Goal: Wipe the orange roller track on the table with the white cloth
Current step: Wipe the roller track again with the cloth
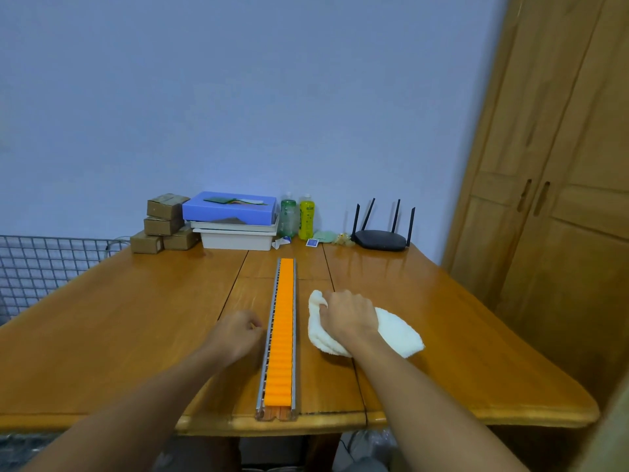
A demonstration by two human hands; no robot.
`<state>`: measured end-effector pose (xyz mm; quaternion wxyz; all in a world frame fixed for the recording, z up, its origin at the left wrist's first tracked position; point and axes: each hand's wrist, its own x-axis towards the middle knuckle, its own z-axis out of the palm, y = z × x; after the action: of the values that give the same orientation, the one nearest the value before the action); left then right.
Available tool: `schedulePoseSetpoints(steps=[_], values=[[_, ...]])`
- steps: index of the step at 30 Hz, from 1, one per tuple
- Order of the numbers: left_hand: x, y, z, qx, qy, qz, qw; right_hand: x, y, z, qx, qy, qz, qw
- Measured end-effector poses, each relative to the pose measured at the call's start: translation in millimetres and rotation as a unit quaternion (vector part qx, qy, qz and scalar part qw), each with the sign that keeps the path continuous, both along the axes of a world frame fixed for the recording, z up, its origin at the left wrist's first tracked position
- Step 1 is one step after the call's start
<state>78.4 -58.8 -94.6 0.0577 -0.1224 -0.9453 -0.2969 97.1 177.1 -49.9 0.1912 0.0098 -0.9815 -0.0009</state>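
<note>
A long orange roller track [282, 332] in a metal frame lies on the wooden table [136, 318], running from the front edge toward the back. A white cloth [396, 330] rests on the table just right of the track. My right hand [349, 313] lies on top of the cloth, fingers curled into its left end. My left hand [238, 332] sits on the table against the track's left side, fingers curled under with nothing visible in them.
At the table's back stand several cardboard boxes [163, 223], a blue box on white trays [231, 209], two bottles [297, 216] and a black router [381, 238]. A wire rack [44, 264] is at the left, a wooden wardrobe [551, 199] at the right.
</note>
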Motion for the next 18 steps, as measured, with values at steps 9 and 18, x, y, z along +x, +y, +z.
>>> schedulePoseSetpoints(steps=[9, 18], values=[[-72, 18, 21, 0.001, 0.036, 0.017, 0.999, -59, 12, 4, -0.012, 0.003, -0.007, 1.000], [-144, 37, 26, -0.007, 0.025, 0.040, 0.999, -126, 15, 1, -0.021, -0.004, 0.002, 1.000]])
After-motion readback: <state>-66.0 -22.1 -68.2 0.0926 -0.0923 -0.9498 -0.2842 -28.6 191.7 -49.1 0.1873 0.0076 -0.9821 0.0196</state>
